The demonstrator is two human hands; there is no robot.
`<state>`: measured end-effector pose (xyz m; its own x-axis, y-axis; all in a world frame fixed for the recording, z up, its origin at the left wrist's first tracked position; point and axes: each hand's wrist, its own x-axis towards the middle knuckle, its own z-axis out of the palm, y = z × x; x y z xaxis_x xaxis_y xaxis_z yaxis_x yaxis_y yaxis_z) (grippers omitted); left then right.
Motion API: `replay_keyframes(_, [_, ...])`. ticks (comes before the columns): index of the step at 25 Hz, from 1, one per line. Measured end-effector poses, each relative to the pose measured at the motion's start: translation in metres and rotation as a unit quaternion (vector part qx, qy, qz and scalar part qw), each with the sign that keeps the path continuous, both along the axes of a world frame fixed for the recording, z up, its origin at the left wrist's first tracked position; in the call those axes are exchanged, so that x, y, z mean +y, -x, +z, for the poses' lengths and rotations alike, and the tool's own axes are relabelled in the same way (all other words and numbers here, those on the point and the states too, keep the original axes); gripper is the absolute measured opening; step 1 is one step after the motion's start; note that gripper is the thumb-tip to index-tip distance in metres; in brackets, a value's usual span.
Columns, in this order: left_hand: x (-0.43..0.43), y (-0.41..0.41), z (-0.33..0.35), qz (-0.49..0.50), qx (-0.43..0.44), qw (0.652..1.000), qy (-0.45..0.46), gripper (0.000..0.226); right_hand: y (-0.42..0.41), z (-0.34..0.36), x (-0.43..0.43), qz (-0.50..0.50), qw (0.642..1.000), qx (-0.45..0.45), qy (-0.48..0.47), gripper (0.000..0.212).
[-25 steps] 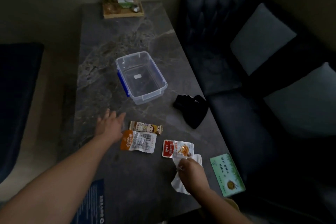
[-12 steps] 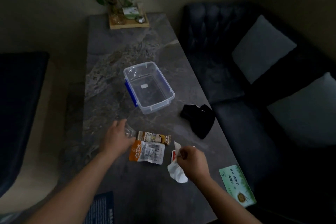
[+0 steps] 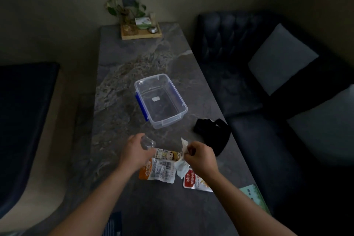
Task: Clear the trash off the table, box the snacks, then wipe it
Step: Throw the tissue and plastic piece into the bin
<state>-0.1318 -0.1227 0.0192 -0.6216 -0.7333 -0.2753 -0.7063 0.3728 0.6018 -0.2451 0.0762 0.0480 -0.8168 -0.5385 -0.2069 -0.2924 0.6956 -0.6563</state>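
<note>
My left hand (image 3: 134,152) grips a small piece of clear crumpled plastic (image 3: 147,142) just above the grey marble table (image 3: 118,82). My right hand (image 3: 201,156) is closed on a crumpled white tissue (image 3: 181,165) that hangs beside it. Under my hands lie three snack packs: a cartoon-printed bar (image 3: 168,154), an orange-and-white pouch (image 3: 159,171) and a red-and-white pouch (image 3: 194,181). A clear plastic box (image 3: 160,99) with blue clips stands empty and open further back on the table. A black cloth (image 3: 214,135) lies at the table's right edge.
A wooden tray (image 3: 141,33) with a plant and small items sits at the far end. A green booklet (image 3: 254,198) lies near the right front edge, a dark blue one (image 3: 113,224) at the front. A dark sofa (image 3: 268,101) with grey cushions runs along the right.
My left hand closed on the clear plastic and lifted it. My right hand raised the tissue off the red pouch and moved left toward the other hand. The view tilted upward.
</note>
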Motion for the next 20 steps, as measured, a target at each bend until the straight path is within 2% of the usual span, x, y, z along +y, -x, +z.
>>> replay_keyframes(5, [0.043,0.009,-0.006,-0.074,0.007,0.997,-0.02,0.075,-0.016,-0.007,0.049,-0.07,0.996,-0.029,-0.036,0.011])
replay_keyframes(9, [0.085,0.016,-0.004,-0.168,0.024,0.985,-0.01,0.073,-0.041,-0.005,0.088,-0.137,0.989,-0.018,-0.043,0.027])
replay_keyframes(15, [0.159,0.018,0.005,-0.253,0.024,0.967,-0.017,0.07,-0.068,-0.002,0.162,-0.231,0.972,-0.029,-0.035,0.012])
replay_keyframes(20, [0.249,0.019,0.001,-0.311,0.028,0.95,-0.026,0.074,-0.08,-0.01,0.249,-0.292,0.956,-0.02,-0.011,0.029])
